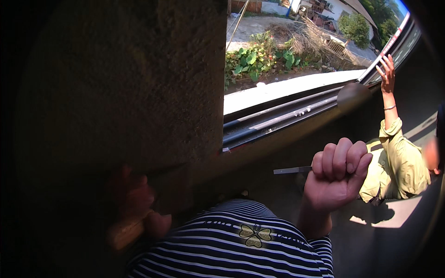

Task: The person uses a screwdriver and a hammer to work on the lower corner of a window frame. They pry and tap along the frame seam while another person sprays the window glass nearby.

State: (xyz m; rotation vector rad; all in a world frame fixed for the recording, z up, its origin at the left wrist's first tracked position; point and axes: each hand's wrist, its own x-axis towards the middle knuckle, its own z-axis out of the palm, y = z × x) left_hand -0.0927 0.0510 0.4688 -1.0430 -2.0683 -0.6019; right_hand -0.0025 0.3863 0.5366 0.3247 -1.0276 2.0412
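A slim metal strip (292,170) is clasped in the right hand (340,164) near a sunlit window track (278,119), its free end pointed leftward toward a rough, shadowed wall (130,83). For such a piece to be handled well, it is judged, the strip should be held firmly by its covered end, its exposed tip angled away from the striped shirt (222,250) and well clear of the co-worker's hand (387,74), which is raised beside the window frame (406,44). Better light would be needed for any close work on the dark side. The right grip is tightly clenched: the four fingers are curled in toward the palm, the thumb is laid beside them, and the strip emerges on the side away from the thumb. The left hand (139,197) is blurred in shadow by the wall; a tan shape (126,233) appears beside it, but whether anything is gripped there cannot be told.
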